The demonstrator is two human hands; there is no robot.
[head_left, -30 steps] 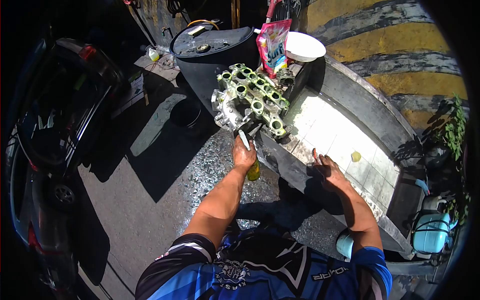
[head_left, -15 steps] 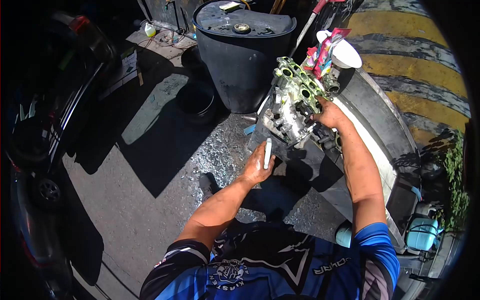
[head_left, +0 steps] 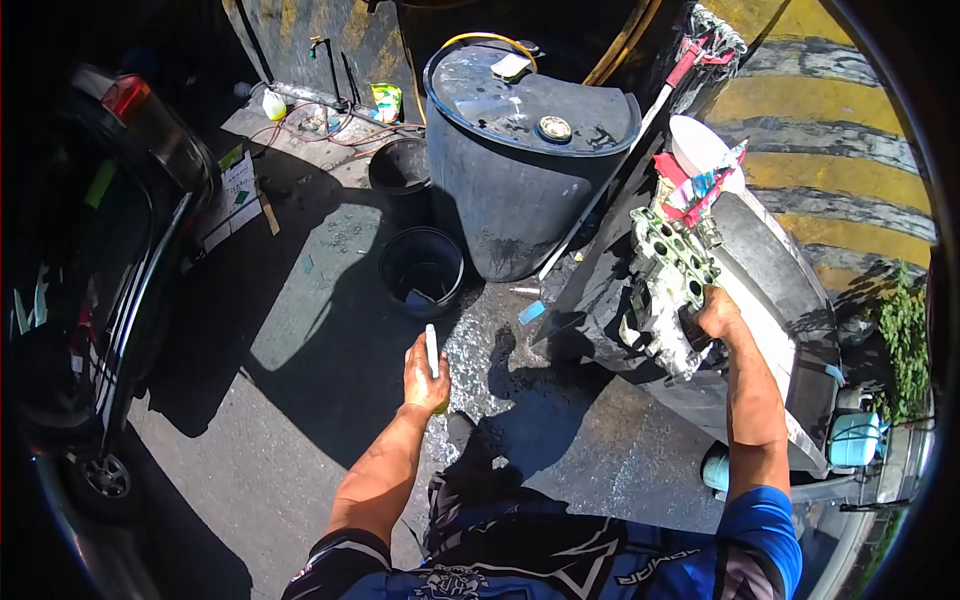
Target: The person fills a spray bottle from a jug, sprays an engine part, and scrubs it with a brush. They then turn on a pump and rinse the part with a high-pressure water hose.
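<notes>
My left hand (head_left: 425, 378) is closed around a slim white handle (head_left: 432, 350) that sticks up past the thumb. A bit of yellow-green shows below the palm; the tool's other end is hidden. At the right, my right hand (head_left: 720, 312) grips the edge of a metal intake manifold (head_left: 665, 290) with several round ports. The manifold stands tilted at the grey slab's (head_left: 590, 270) edge, its port face turned up. Behind it lie a crumpled red and blue packet (head_left: 690, 195) and a white bowl (head_left: 705, 150).
A large dark drum (head_left: 520, 180) stands ahead, with a black bucket (head_left: 422, 268) and another black bucket (head_left: 400, 165) beside it. A blue sponge-like block (head_left: 531, 313) lies on the wet ground. A mop (head_left: 690, 65) leans behind the slab. A parked car (head_left: 140, 240) is at the left.
My left hand has moved left, away from the manifold, with the white-handled tool. My right hand still holds the manifold, which now sits more upright. The view has shifted, showing more of the buckets.
</notes>
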